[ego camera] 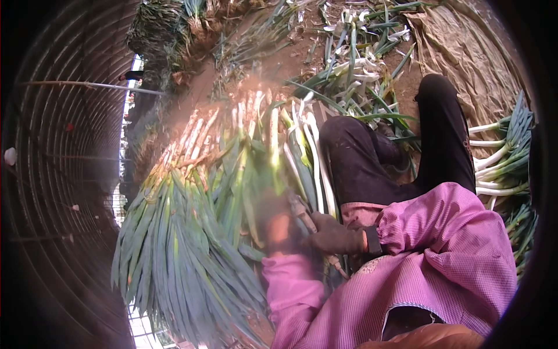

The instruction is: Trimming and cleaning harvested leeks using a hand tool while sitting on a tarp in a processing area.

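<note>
My left hand (pixel 275 213), in a dark glove and blurred, is over the green leaves just below an upright green onion stalk (pixel 274 135); its fingers and any grip are unclear. Close on its right, my right hand (pixel 333 234), also gloved, is closed around a thin, worn rod-like tool (pixel 301 211) that slants up to the left. A jointed part of it, or a hose, shows below the hand. Several peeled white green onions (pixel 314 161) lie between the hands and my bent knee. A large bunch of unpeeled green onions (pixel 174 244) spreads to the left, stalks up, leaves down.
Stripped leaves and peelings (pixel 355 65) litter the soil ahead. A crumpled tan sheet (pixel 462 65) lies at the upper right, with more clean green onions (pixel 501 161) at the far right. More bundles (pixel 161 30) lie at the upper left, beside a ribbed tunnel wall (pixel 65 152). A distant person is partly visible.
</note>
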The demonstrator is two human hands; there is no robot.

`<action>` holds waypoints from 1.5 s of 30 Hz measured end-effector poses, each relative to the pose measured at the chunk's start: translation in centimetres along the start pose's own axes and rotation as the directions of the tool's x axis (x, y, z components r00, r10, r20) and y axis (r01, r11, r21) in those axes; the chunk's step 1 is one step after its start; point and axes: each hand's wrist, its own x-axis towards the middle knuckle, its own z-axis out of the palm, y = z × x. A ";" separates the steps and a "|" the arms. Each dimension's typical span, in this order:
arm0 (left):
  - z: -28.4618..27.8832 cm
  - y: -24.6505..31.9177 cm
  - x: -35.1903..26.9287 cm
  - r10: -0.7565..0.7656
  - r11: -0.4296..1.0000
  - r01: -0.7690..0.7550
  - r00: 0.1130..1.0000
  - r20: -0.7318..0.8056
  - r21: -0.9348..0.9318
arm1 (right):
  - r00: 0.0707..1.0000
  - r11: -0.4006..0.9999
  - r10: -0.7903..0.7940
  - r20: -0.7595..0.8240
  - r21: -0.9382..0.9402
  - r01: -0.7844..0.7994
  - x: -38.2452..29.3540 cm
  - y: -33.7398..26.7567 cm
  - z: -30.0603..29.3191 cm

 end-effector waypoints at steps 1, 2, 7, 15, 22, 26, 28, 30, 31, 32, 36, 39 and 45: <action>0.3 0.1 -0.4 -0.010 1.000 0.010 1.000 -0.001 -0.007 | 1.000 1.000 0.002 -0.009 0.002 -0.002 0.4 0.0 -0.1; 0.3 0.0 -0.1 -0.005 1.000 0.006 1.000 0.003 -0.012 | 0.998 0.998 -0.060 0.021 0.020 0.060 0.9 0.0 -0.3; 0.0 -0.1 -0.1 -0.022 0.999 0.022 1.000 -0.006 -0.034 | 0.970 0.970 -0.241 0.013 0.038 0.241 2.9 1.1 -0.1; 0.0 -0.4 -1.5 -0.066 0.996 0.065 0.998 -0.016 -0.056 | 0.991 0.992 -0.122 -0.058 -0.039 0.120 1.3 1.4 0.5; 0.7 0.2 -5.0 -0.156 0.984 0.156 0.988 0.009 -0.086 | 0.991 0.995 -0.097 -0.095 0.011 0.099 3.8 2.2 -0.4; -0.1 -0.2 -7.1 -0.237 0.967 0.238 0.971 0.020 -0.097 | 0.995 0.995 0.008 -0.100 0.096 0.002 2.7 0.8 0.3; 0.1 0.4 -7.6 -0.239 0.964 0.242 0.970 0.035 -0.109 | 0.987 0.991 -0.135 -0.090 -0.016 0.134 4.6 3.8 0.3; -0.1 0.3 -8.0 -0.244 0.962 0.247 0.969 0.034 -0.119 | 0.959 0.955 -0.279 -0.040 -0.117 0.273 5.5 4.1 0.3; -0.1 0.1 -8.2 -0.257 0.958 0.259 0.966 0.031 -0.122 | 0.985 0.987 -0.159 -0.069 -0.036 0.157 6.0 2.9 -0.2; 0.1 -0.3 -8.2 -0.250 0.956 0.249 0.968 0.016 -0.152 | 0.996 0.998 -0.035 -0.088 0.047 0.039 6.4 2.1 -0.3; -0.6 0.1 -8.7 -0.293 0.934 0.308 0.951 0.102 -0.181 | 0.963 0.985 -0.171 -0.207 -0.047 0.164 8.9 3.6 0.0; -0.9 0.1 -9.5 -0.309 0.923 0.328 0.943 0.119 -0.203 | 0.960 0.976 -0.219 -0.173 -0.027 0.217 10.3 4.3 -0.5; -4.1 0.9 -10.6 -0.320 0.820 0.412 0.905 0.279 -0.396 | 0.860 0.769 -0.495 -0.126 -0.525 0.366 13.5 5.2 -1.7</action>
